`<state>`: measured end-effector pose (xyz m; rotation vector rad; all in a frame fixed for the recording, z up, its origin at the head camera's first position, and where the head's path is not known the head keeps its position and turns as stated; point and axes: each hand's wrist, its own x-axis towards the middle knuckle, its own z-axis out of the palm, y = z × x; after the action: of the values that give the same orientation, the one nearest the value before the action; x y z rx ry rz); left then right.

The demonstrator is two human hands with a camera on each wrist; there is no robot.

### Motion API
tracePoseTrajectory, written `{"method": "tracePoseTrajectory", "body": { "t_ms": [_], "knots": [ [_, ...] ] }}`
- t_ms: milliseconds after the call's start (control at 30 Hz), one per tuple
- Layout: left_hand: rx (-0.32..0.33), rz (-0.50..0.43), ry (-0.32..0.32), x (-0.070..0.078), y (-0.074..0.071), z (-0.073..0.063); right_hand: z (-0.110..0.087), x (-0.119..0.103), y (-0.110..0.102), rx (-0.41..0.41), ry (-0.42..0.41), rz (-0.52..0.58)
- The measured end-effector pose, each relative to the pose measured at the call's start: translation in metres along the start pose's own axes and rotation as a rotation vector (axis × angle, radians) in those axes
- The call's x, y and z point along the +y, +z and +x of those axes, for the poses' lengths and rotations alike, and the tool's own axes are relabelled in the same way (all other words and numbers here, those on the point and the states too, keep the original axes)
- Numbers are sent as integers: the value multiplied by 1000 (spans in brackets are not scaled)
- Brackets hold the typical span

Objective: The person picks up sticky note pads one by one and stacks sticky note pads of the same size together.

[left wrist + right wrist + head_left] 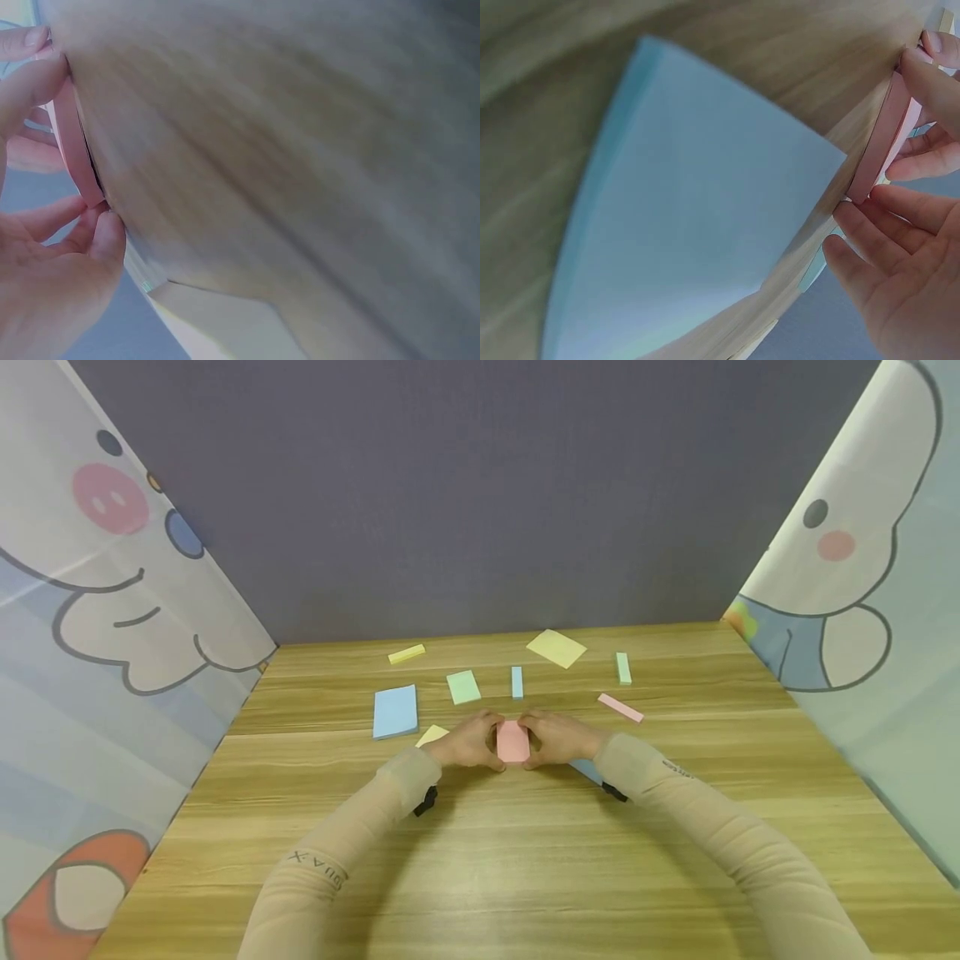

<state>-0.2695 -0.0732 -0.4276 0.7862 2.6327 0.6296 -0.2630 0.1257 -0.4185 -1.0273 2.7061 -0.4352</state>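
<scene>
A small pink sticky-note pad lies in front of me at the middle of the table, between both hands. My left hand grips its left side, thumb at the near corner and fingers at the far one. From the right, my right hand holds the opposite side in the same way. Both wrist views show fingertips against the pad's edge, right at the wood. Under the right wrist sits a blue pad, partly hidden in the head view. A pale yellow pad peeks out behind the left wrist.
Behind the hands are a larger blue pad, a green square pad, a blue strip, a yellow strip and a yellow pad. A green strip and pink strip lie right. A grey wall stands behind.
</scene>
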Motion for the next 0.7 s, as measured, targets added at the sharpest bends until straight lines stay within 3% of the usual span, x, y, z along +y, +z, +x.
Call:
{"method": "tracePoseTrajectory", "body": {
  "t_ms": [700],
  "knots": [
    [-28, 9, 7, -1, -2, 0, -5, 1, -7, -65, 21, 38]
  ]
}}
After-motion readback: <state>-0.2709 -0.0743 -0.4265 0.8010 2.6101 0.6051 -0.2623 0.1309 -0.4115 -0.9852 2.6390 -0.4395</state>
